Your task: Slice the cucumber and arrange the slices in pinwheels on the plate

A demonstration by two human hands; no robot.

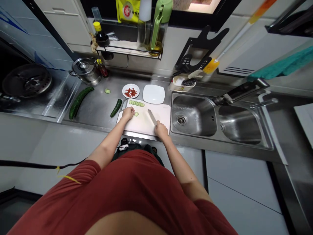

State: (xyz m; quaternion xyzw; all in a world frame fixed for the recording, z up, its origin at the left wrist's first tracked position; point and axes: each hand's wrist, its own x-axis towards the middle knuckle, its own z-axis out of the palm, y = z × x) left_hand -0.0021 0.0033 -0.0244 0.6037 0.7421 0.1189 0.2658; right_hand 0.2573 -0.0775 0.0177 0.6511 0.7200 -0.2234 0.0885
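My right hand (161, 130) is wrapped round the handle of a kitchen knife (152, 117); its blade points up and left over the white cutting board (146, 125). At the board's left side, my left hand (128, 113) has its fingers curled together, and whether something is between them is hidden. A cucumber slice (136, 114) lies right by those fingertips. Behind it, a row of overlapping cucumber slices (137, 103) rests along the board's far edge. Left of the board lies a cut piece of cucumber (116, 108).
Past the board stand a plate of chopped red pieces (130, 91) and a white square plate (153, 94). Farther left are whole cucumbers (79, 102), a cucumber end (107, 91) and a steel pot (85, 70). A double sink (193, 114) adjoins the board's right side.
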